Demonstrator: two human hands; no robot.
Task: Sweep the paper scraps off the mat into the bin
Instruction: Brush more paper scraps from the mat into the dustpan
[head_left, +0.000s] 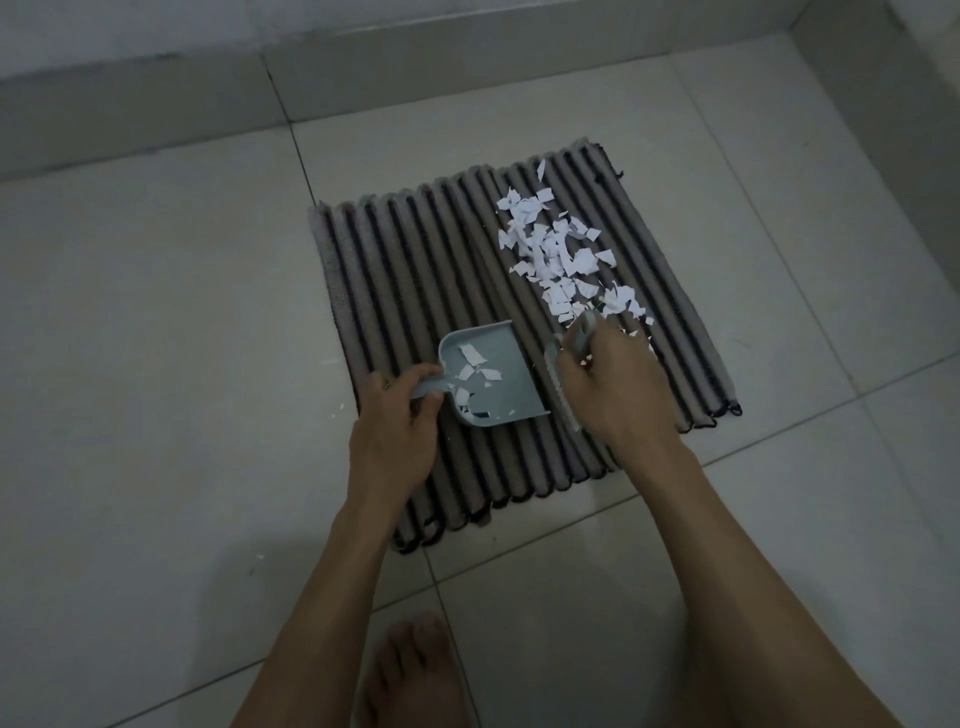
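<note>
Gripping tools in both hands, a person crouches over a striped ribbed mat (415, 270) at the centre of the frame. Left hand (400, 421) curls round the short handle of a pale blue dustpan (491, 374), which lies on the mat with its open mouth facing right. Right hand (608, 384) closes round a matching hand brush (563, 382), held just beside the pan's mouth with its bristle edge down on the mat.

Torn white paper scraps (558, 249) lie in a loose drift on the upper right part of the mat, running down to the brush hand. A small share (475, 371) already sits inside the dustpan, mostly toward its handle end. Stray flecks rest on the tiled floor (156, 312), one (337, 408) just left of the mat's edge and another (258, 556) at lower left.

Scraps this thin look feather-light and likely to flutter or snag in the mat's grooves, so short, low strokes along the ribs should serve better than fast flicks. They are best moved by brush, not pinched one by one. Carried level, the shallow pan should keep its load.

No bin shows in the frame. A bare foot (410, 670) is visible at the bottom edge.
</note>
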